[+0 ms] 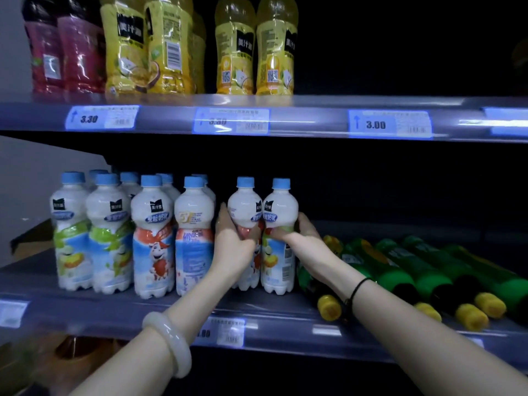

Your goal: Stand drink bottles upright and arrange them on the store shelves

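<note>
Middle shelf (171,307). Standing milk bottles (114,238) at 9 o'clock; left hand (233,247) and right hand (300,230) each clasp one upright bottle (245,207) (280,210) to close the row (labels forward); green bottles (414,270) lie toppled at 3 o'clock.

I see two white, blue-capped milk-drink bottles standing upright and touching at the middle shelf's (85,304) front: the left bottle (245,207) with a red-patterned label, the right bottle (280,212) with a green-and-yellow one. More such bottles (114,232) stand upright in rows just left. To the right, green bottles (423,270) with yellow caps lie on their sides, caps toward me.
</note>
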Tool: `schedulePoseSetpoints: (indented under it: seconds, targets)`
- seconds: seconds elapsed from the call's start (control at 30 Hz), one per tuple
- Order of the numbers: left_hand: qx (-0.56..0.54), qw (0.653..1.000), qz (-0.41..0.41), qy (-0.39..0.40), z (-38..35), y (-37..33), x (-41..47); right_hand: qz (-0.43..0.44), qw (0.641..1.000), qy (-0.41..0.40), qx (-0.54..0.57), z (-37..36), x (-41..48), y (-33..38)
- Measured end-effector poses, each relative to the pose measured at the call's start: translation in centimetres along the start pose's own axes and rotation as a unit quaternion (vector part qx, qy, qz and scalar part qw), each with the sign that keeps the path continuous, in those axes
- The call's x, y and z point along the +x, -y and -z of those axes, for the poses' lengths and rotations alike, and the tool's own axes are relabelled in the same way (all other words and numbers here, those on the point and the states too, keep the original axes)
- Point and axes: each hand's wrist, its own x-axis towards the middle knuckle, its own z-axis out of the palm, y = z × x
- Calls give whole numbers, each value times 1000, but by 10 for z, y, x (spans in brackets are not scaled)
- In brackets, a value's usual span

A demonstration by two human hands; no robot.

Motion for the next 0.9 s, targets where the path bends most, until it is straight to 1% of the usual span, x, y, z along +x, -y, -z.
schedulePoseSetpoints:
  seconds: [0.27,0.37,0.43,0.5,0.6,0.7,0.8,0.9]
  targets:
    - [125,990,-59,-17,-5,-12,-11,38,994,-15,-104,8,-8,8]
    - [148,981,-122,2,-5,-18,-25,53,990,-23,-131,16,-15,6]
    - [150,973,-175,19,-8,-23,-35,63,985,-46,-154,25,-22,6]
    - [147,966,-211,36,-16,-27,-44,76,976,-64,-192,40,-32,6]
    - [134,952,-257,94,-38,-37,-62,89,958,-83,-260,69,-50,6]
    - [116,946,-243,182,-65,-52,-77,96,935,-104,-326,107,-73,6]
    - [109,932,-240,250,-97,-68,-87,63,918,-121,-372,152,-96,7]
    - [122,916,-241,298,-129,-84,-97,37,906,-146,-397,199,-109,7]
